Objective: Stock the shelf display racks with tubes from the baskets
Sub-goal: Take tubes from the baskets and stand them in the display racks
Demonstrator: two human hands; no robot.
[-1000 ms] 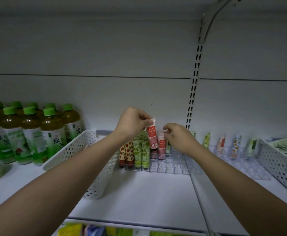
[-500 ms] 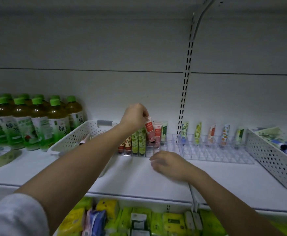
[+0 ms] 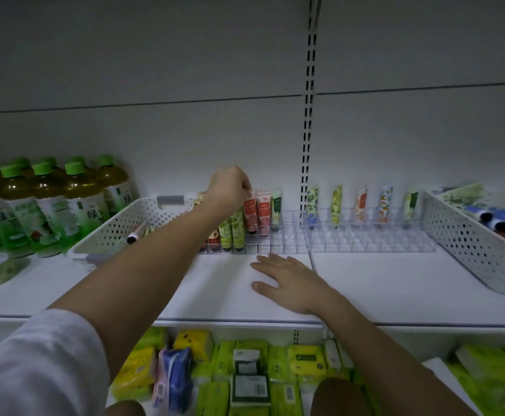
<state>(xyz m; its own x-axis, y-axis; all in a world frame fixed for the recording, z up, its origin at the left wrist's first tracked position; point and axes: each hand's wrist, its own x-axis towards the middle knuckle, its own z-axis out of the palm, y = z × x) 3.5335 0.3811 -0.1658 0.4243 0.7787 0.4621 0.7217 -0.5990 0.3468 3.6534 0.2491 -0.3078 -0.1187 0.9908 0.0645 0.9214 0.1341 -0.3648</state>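
Here, in the head view, the left hand point(image 3: 230, 187) pinches the top of a red tube point(image 3: 250, 212) standing in the left clear rack point(image 3: 287, 247) near the shelf's back edge; seating it seems underway. The right hand point(image 3: 290, 282) rests flat, fingers straight, on the shelf point(image 3: 395, 283). Next: let go, then fetch another from the left basket point(image 3: 110, 235).

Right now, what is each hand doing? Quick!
Left hand: fingers pinch the top of a red tube standing in the clear rack.
Right hand: open, flat on the shelf, holding nothing.

Dim, soft overhead light; wide-angle edge bending; lower edge blurred.
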